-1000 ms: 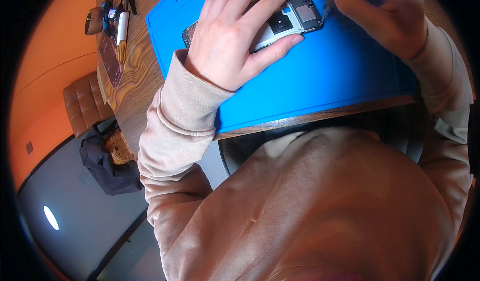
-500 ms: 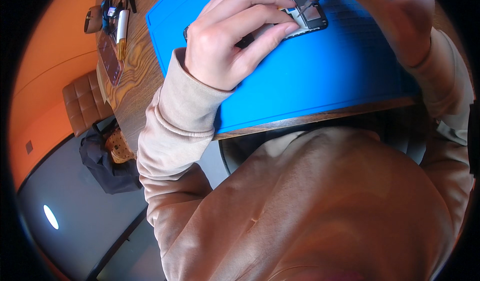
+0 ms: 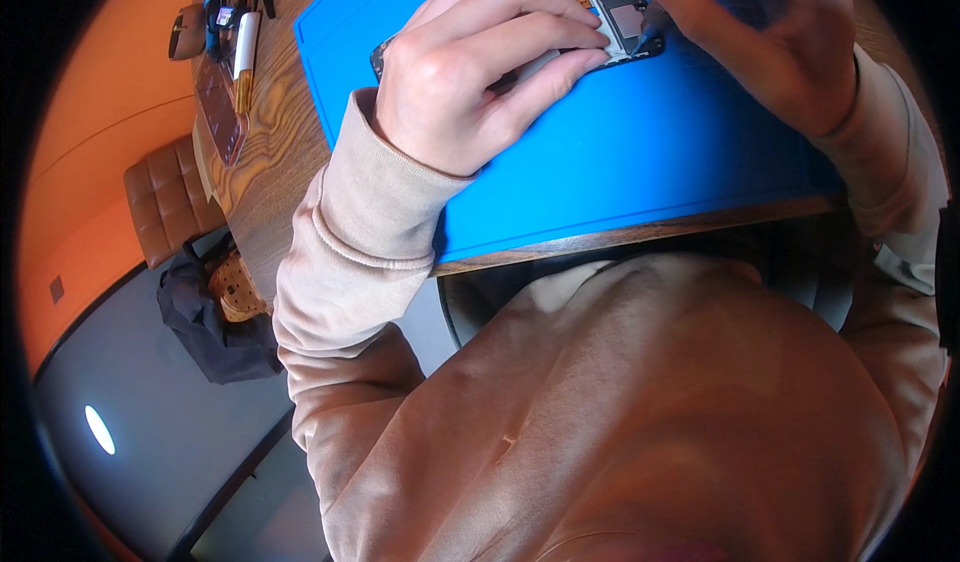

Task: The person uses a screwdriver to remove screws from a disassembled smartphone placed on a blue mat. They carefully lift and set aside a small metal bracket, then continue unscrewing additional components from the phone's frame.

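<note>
Left hand (image 3: 470,72) is curled, fingers pressed down on an opened phone (image 3: 590,7) whose flat circuit boards are exposed; it lies on a smooth blue mat (image 3: 620,152) spread over the wood-grained counter (image 3: 270,152). Right hand (image 3: 770,37) is pinched shut around a thin dark tool (image 3: 652,24), its tip set at the phone's lower corner.

Two hands were seen over the worktop (image 3: 270,172): one left hand (image 3: 470,82) and one right hand (image 3: 780,42). One opened phone (image 3: 590,2) was counted, lying on one blue mat (image 3: 620,162). One thin dark tool (image 3: 655,27) was seen at the phone. At the far left edge of the worktop, one white pen-shaped item (image 3: 245,42) and one flat dark panel (image 3: 218,107) were counted. One brown padded chair (image 3: 165,202) and one dark bag (image 3: 215,322) were seen on the floor.
</note>
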Tool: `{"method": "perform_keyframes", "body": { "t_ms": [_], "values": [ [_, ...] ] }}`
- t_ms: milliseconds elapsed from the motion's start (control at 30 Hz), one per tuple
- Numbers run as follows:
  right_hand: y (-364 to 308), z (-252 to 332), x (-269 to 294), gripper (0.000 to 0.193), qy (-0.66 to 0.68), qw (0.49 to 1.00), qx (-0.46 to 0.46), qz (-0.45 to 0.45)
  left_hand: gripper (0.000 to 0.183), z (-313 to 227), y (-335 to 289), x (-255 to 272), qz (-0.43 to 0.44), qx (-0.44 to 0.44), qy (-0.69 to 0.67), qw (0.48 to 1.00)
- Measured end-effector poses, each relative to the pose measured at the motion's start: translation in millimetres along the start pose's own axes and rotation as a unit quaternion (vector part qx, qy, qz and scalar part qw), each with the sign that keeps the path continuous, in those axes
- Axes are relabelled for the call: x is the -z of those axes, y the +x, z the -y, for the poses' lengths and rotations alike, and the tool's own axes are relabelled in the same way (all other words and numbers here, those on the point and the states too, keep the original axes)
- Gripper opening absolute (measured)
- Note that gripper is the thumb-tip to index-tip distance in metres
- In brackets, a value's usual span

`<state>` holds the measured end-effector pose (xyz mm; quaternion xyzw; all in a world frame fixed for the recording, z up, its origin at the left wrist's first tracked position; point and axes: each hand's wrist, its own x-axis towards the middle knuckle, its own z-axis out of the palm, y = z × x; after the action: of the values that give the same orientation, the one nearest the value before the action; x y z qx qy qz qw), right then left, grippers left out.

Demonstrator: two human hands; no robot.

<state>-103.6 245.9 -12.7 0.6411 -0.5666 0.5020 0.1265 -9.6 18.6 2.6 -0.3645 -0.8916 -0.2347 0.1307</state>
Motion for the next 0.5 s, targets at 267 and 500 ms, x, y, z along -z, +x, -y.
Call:
{"method": "perform_keyframes", "body": {
  "t_ms": [267,500],
  "values": [
    [7.7,-7.7,1.8,0.030,-0.054,0.992,0.103,0.040,0.014,5.5,-0.6,0.0,-0.001,-0.023,-0.005,1.000],
    [-2.2,-1.8,-2.9,0.030,-0.010,1.000,0.025,-0.009,0.014,5.3,-0.8,-6.4,-0.062,-0.031,-0.091,0.993]
  ]
}}
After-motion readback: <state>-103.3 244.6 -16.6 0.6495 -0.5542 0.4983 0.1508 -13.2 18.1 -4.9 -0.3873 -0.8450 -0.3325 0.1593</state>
